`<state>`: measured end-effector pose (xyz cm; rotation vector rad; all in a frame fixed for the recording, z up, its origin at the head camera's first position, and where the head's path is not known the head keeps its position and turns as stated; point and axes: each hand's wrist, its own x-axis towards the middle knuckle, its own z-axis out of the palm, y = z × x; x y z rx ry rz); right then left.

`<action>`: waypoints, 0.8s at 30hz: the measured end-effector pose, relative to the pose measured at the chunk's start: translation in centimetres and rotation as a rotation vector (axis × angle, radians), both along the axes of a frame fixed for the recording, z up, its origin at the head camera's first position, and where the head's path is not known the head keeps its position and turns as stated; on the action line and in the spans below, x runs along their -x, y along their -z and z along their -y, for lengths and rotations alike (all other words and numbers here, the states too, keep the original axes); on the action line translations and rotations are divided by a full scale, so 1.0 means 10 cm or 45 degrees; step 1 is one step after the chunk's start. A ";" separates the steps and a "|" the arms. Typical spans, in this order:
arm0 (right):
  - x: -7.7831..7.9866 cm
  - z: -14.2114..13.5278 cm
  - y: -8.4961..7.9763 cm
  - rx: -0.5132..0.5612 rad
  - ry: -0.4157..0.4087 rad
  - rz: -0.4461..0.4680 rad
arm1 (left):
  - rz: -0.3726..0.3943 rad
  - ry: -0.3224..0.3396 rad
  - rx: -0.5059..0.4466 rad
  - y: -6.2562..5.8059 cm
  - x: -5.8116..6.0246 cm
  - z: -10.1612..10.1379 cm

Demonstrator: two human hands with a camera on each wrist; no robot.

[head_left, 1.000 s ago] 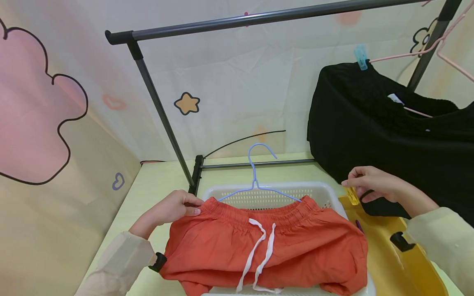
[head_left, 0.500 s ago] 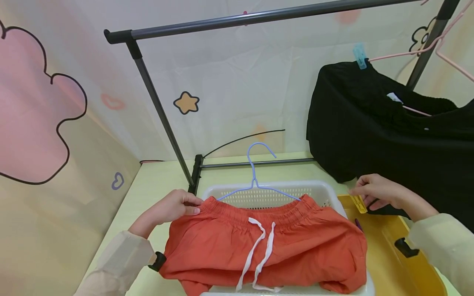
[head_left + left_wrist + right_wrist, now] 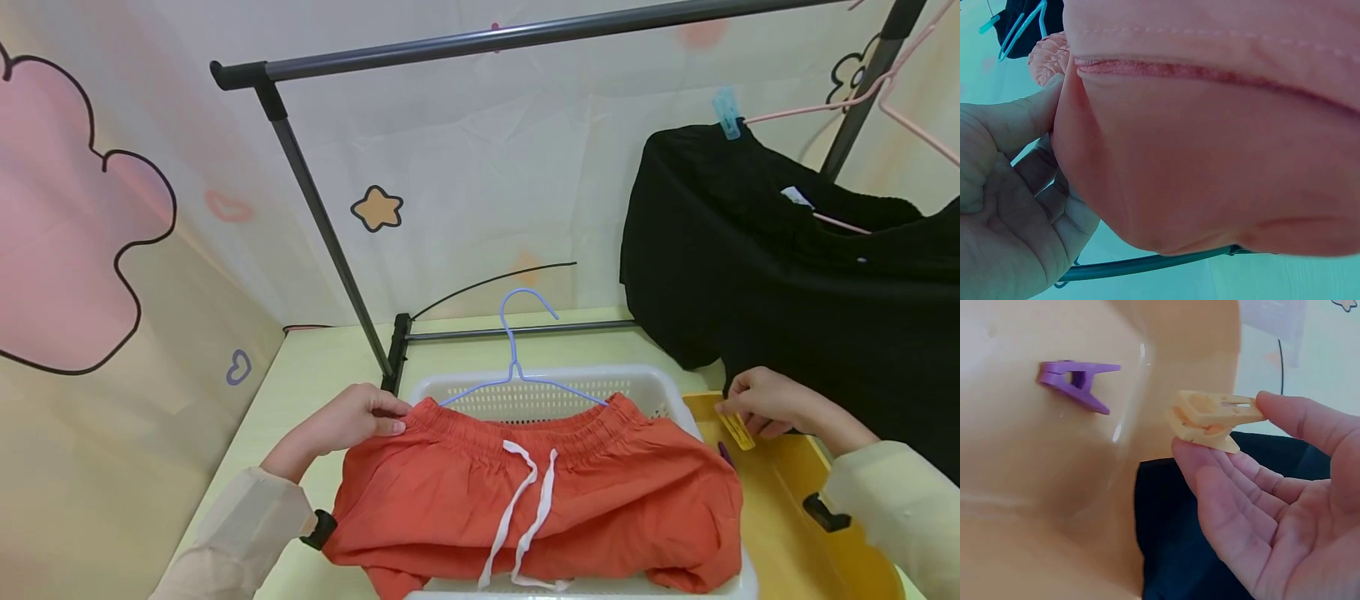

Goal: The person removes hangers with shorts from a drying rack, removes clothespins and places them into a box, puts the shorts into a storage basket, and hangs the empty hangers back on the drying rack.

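Orange drawstring shorts lie over a white basket, with a blue hanger in their waistband, its hook upward. My left hand pinches the left end of the waistband; in the left wrist view the thumb presses the orange cloth. Over a yellow tray, my right hand holds a yellow clothespin. The right wrist view has this clothespin between thumb and fingers. A purple clothespin lies in the tray, apart from the hand.
A dark clothes rack spans the back. Black clothing hangs at the right from a pink hanger, with a blue clothespin on it. It hangs down beside my right hand.
My right hand has moved down and slightly right with the yellow clothespin, coming lower over the tray. My left hand and the shorts stay in place.
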<state>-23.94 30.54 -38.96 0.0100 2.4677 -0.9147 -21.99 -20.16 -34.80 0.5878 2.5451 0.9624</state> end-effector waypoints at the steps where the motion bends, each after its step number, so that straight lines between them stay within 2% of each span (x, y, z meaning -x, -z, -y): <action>1: 0.00 0.00 0.01 -0.012 0.004 -0.004 | 0.001 -0.001 0.000 0.00 0.00 0.00; 14: 0.00 -0.05 0.21 -0.123 0.011 0.007 | -0.002 -0.009 0.011 0.00 0.00 0.00; 24: -0.02 -0.06 0.31 -0.146 0.040 0.038 | -0.003 -0.010 0.014 0.01 0.00 0.00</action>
